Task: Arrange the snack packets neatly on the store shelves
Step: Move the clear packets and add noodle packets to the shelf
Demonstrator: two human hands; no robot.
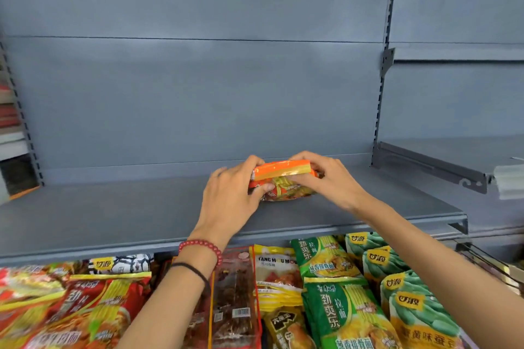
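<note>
An orange and yellow snack packet point(283, 178) stands on the grey shelf point(113, 218), a little right of its middle and near the back panel. My left hand point(232, 195) grips the packet's left end, thumb on its front. My right hand point(326, 178) pinches its upper right edge from above. Both forearms reach in from below over the stocked lower level.
Several packets lie below the shelf: red ones point(85, 309) at left, a dark clear pack point(235, 300), a yellow one point(275, 272), green ones point(340, 306) at right. A second grey shelf point(453, 159) juts out at right, with slotted uprights point(382, 88) between.
</note>
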